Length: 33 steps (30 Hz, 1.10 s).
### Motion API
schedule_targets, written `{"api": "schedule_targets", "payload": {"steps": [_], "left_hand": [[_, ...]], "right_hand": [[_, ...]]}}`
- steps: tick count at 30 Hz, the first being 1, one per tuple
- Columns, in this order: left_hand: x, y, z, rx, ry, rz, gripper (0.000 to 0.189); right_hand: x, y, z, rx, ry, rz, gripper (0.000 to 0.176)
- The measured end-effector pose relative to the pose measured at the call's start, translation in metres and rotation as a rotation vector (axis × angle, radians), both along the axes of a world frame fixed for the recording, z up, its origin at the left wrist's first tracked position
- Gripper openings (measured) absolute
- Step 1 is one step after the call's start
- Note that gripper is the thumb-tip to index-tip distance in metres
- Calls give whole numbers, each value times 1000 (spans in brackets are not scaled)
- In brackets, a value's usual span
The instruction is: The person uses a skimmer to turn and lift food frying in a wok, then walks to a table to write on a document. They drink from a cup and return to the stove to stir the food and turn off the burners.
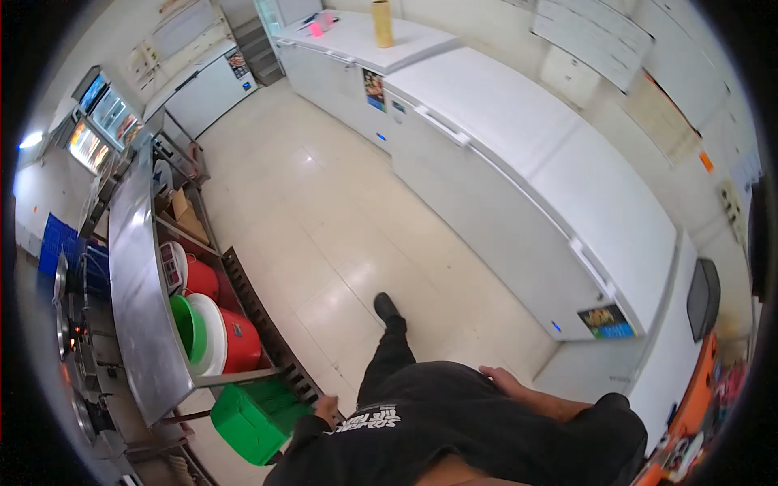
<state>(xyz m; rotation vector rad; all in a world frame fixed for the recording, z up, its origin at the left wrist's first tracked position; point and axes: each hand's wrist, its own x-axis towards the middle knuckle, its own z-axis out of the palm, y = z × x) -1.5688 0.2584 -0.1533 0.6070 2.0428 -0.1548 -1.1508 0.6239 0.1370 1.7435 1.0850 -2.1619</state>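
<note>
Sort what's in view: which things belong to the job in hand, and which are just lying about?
Probably in use: green bin, beside the left hand (grip unclear).
Apparently lying about: red tubs, green basin, yellow cylinder, cardboard.

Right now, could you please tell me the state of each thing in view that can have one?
Long chest freezer: top shut.
Chest freezer beyond it: top shut.
Yellow container: upright.
Glass-fronted fridge: lit inside.
Larger red drum: white lid on.
Green bin: open-topped, beside the left hand.
Left hand: fingers curled, grip unclear.
Right hand: beside the body, grip unclear.
</note>
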Motion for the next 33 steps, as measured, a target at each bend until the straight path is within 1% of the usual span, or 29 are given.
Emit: {"api": "schedule_targets", "payload": {"steps": [1,3,4,5,6,8,9,10,11,12,13,14,15,16,17,18,19,20,22,23,24,26,27,28,29,30,31,32,33], "left_hand": [[-5,1,1,-19,-61,17,44],[-34,23,4,-45,-143,50,42],[-54,36,4,-48,-167,60,41],[-74,50,6,-43,-181,62,40],[-100,70,4,-15,-191,52,39],[-169,131,0,95,-181,3,38],[-210,168,-4,184,-163,-13,37],[-255,220,-7,310,-140,4,37],[-293,298,-11,38,171,15,41],[-336,350,5,266,285,27,46],[-385,419,48,217,146,20,46],[-429,467,47,398,210,118,45],[-465,520,68,544,251,206,42],[-494,568,102,685,233,290,39],[-523,610,127,764,246,314,36],[-546,645,155,846,265,321,35],[-568,673,173,930,286,325,33],[-593,693,171,933,316,291,32],[-643,728,164,924,364,221,31],[-666,741,163,829,372,218,32],[-682,738,149,724,374,216,34],[-716,725,115,401,301,136,39],[-741,705,62,232,257,-139,45],[-745,691,52,193,267,-5,47],[-750,683,48,69,235,100,50],[-746,679,61,97,302,227,51],[-750,675,64,39,207,393,49],[-756,665,46,-6,126,434,48],[-751,651,13,77,98,738,42]], "right_hand": [[-22,26,-10,145,-4,132,52],[-81,81,-28,301,-99,308,52],[-107,111,-37,324,-198,365,53],[-117,133,-76,257,-184,234,51],[-158,152,-44,248,-176,172,50],[-242,190,24,248,-133,16,47],[-271,209,37,209,-86,51,44],[-297,229,47,171,-45,83,42],[-322,249,54,130,-2,114,39],[-343,265,61,150,-25,160,37],[-363,285,69,169,-45,202,34],[-385,308,70,191,-64,241,32],[-405,334,64,120,-85,347,32],[-421,360,55,51,-107,452,31],[-437,386,47,-21,-133,556,31],[-454,412,36,-23,-79,561,31],[-475,440,23,-23,-22,565,31],[-499,468,13,-20,40,568,32],[-558,524,15,-1,34,576,33],[-592,558,20,20,36,577,34],[-620,586,26,30,46,552,34],[-676,635,36,43,63,504,36],[-704,658,48,-8,58,531,35],[-724,680,43,-47,116,505,35],[-738,701,31,-85,170,479,35],[-759,724,25,-123,220,456,36],[-789,743,38,-113,168,504,35],[-821,755,60,-106,113,549,35],[-851,771,70,-97,59,591,35]]}}
